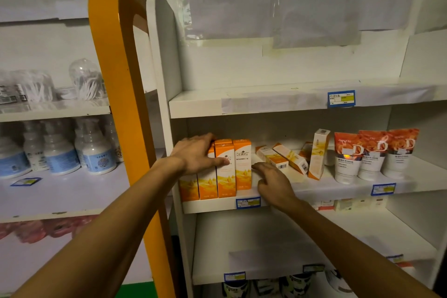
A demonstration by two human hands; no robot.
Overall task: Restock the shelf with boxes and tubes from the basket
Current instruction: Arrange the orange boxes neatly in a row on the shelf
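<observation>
Far left, neighbouring unit: white pump bottles with blue labels stand in a group on its middle shelf, clear tubs of cotton swabs on the shelf above. An orange upright panel separates that unit from the white shelf you are working at. At the left end of this shelf, four upright orange boxes stand in a tight row at the front edge, faces forward. Your left hand lies over the two leftmost boxes, fingers straight and together across their tops and upper fronts, thumb pressed flat against the face of the third box; a flat press, not a curled grip. Your right hand rests on the shelf board just right of the row, fingers loosely spread, fingertips near the base of the fourth box; whether they touch it cannot be told. Behind that hand, two orange-and-white boxes lie on their sides, side by side. Right of them, one tall box stands tilted. Further right, three orange-and-white tubes stand cap-down in a row. Blue price tags are fixed to the front lip. The basket is out of view.
</observation>
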